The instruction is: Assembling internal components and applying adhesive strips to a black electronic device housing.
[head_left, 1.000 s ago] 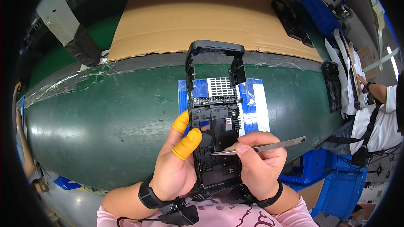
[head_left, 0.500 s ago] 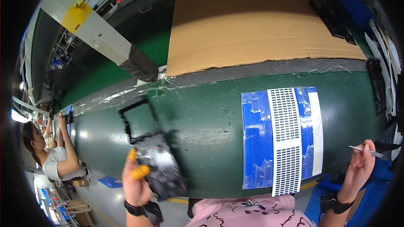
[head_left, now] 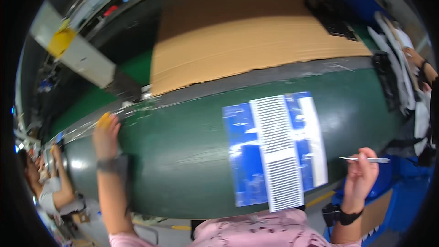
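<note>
My left hand (head_left: 106, 138) reaches out over the left part of the green work table (head_left: 183, 155). It is blurred; yellow finger covers show at its tips, the fingers look stretched out, and I see nothing in them. A dark strap circles that wrist. On the right, my right hand (head_left: 361, 176) is raised by the table's near edge, with metal tweezers (head_left: 377, 160) pinched in its fingers, pointing left. Between the hands lies a blue board (head_left: 242, 155), carrying a white sheet of small dark labels (head_left: 270, 123) and a plain white strip (head_left: 314, 142).
Beyond the table stands a large cardboard sheet (head_left: 256, 41), black parts (head_left: 336, 25) at its far right. A pale post (head_left: 91, 64) rises at back left. Another person (head_left: 57, 185) works at far left; another arm (head_left: 418, 61) shows at right. Blue bins (head_left: 402, 187) sit lower right.
The dark device with its open black frame, held in my left hand before, is out of sight. That hand has moved left and away from me. The view has shifted; my right hand still holds the tweezers.
</note>
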The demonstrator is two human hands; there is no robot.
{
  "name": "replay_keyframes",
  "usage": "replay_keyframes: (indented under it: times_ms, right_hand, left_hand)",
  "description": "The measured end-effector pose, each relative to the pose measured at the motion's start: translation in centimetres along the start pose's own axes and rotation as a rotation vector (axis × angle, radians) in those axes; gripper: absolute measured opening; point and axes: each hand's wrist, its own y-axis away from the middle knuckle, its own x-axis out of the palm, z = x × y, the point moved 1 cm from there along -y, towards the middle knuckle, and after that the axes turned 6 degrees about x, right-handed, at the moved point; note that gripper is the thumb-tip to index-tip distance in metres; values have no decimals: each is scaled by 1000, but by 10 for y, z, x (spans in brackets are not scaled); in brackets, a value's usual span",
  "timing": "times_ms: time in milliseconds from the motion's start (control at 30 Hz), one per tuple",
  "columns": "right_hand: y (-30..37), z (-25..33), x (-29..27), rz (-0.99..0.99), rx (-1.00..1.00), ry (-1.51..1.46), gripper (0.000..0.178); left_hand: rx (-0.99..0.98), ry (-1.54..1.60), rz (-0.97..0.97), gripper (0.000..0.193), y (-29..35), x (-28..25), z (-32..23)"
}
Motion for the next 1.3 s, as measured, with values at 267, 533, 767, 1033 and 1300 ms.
replay_keyframes:
  times_ms: [267,533,767,1033,1300]
  right_hand:
    - [-28,-6,-16,-63,-233,164,14]
    - [-35,-15,-40,-67,-192,128,14]
    - [-46,-7,-45,31,-249,280,13]
    - [-54,1,-51,124,-241,335,15]
    - [-102,29,-54,329,-256,269,5]
  left_hand:
    - [74,-561,455,22,68,216,-34]
    - [538,-1059,953,20,24,513,46]
    - [483,-1296,648,33,-53,710,133]
    - [-164,-258,565,20,-56,688,114]
    - [-400,225,567,31,79,421,-7]
